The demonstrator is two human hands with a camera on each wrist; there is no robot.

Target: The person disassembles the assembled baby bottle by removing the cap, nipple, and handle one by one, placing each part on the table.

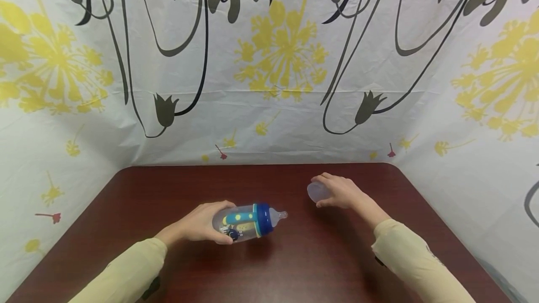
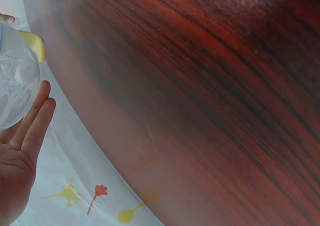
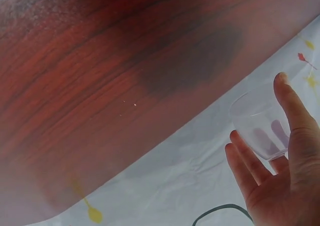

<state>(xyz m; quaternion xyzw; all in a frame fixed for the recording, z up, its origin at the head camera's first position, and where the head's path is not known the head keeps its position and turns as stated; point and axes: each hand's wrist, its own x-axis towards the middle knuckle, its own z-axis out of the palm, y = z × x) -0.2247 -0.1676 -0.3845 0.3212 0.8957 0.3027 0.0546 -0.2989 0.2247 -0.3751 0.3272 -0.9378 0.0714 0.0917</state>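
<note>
A clear baby bottle [image 1: 240,223] with a blue collar and a bare teat lies on its side in the left hand [image 1: 204,222], teat toward the right. In the left wrist view the bottle's round base [image 2: 17,78] shows beside the left hand's fingers [image 2: 37,118]. The right hand [image 1: 342,191] grips a small clear cap [image 1: 317,191], apart from the bottle and to its right. From the right wrist, the see-through cap [image 3: 262,121] sits between the thumb and fingers of the right hand [image 3: 275,171]. Both things are held above the table.
A dark red-brown wooden table [image 1: 294,265] with rounded far corners lies under both hands. White sheeting [image 1: 269,125] printed with yellow and grey plants hangs behind the table and along both sides.
</note>
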